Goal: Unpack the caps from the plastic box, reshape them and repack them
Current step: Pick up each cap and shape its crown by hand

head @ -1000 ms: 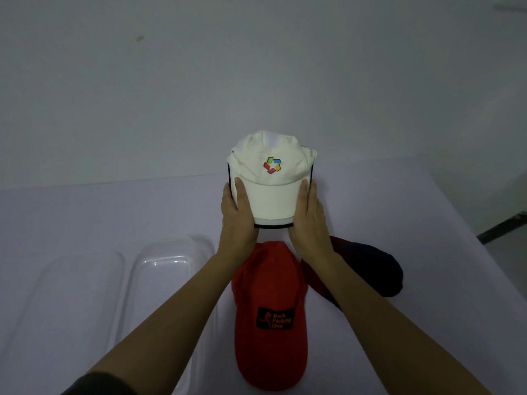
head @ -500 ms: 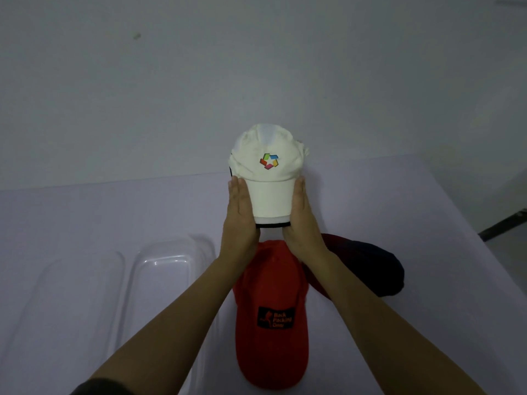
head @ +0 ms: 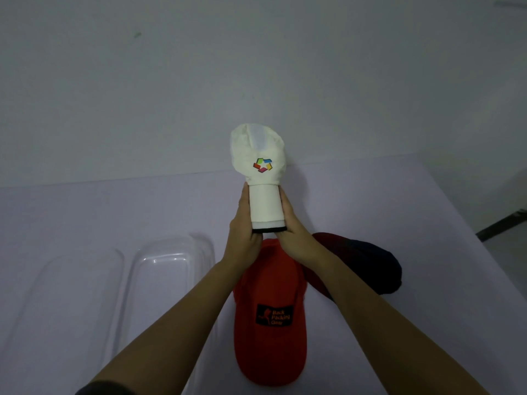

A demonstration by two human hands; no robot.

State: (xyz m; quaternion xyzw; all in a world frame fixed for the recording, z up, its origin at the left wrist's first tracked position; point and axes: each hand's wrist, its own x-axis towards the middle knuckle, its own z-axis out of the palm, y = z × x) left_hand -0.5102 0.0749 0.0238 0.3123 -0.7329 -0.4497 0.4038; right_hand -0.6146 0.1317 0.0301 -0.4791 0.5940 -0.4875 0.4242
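A person holds a white cap (head: 258, 155) in the air above the desk (head: 85, 218). Its long axis runs away from the camera, with the crown and coloured logo at the far, upper end and the brim (head: 266, 208) pointing back toward the wearer. The brim is squeezed into a narrow curve between the left hand (head: 242, 232) and the right hand (head: 296, 232). The left fingers (head: 245, 201) and right fingers (head: 285, 203) lie straight and close together, pressed flat along either side of the brim rather than wrapped round it.

Below the hands a red cap (head: 271, 346) with a black patch lies lengthwise on the desk. A dark cap (head: 376, 269) sits just beside it on the right. A clear plastic box (head: 168, 280) and what looks like its lid (head: 62, 295) lie to the left.
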